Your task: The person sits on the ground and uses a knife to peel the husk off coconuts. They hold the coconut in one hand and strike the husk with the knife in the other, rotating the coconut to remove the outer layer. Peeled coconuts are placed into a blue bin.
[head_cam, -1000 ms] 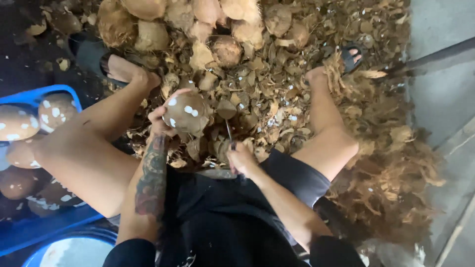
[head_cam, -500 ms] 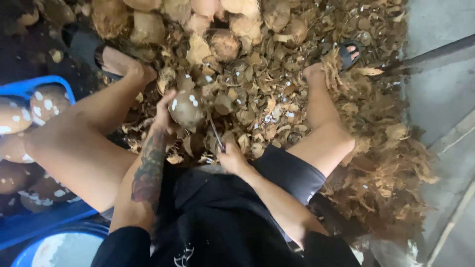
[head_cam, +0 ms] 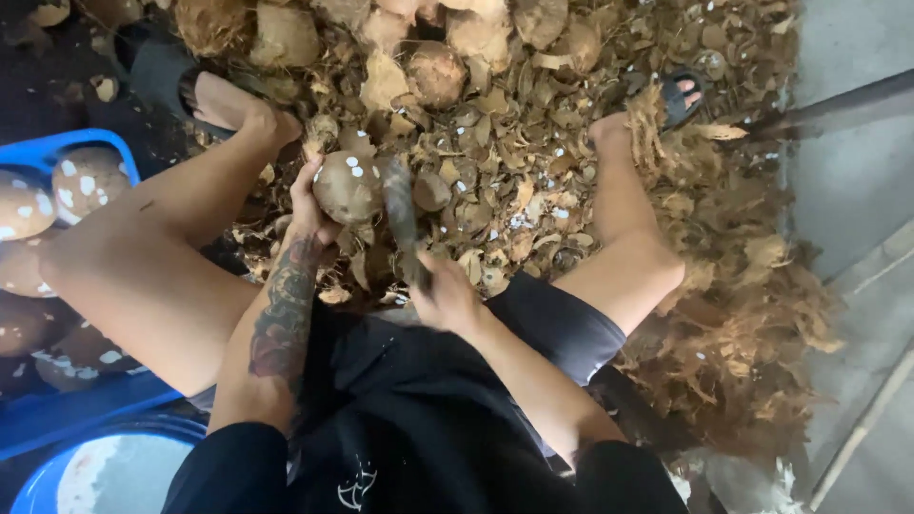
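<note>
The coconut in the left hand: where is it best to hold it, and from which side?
Probably cup the coconut on its rounded far-left side, as the left hand does. The round shell fits a palm, and the side toward the blurred blade in the right hand stays free.

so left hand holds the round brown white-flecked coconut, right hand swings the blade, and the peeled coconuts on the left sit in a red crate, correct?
Not quite: the crate is blue, not red, as the head view shows. The left hand does hold the round brown white-flecked coconut, and the right hand grips the blurred blade.
</note>
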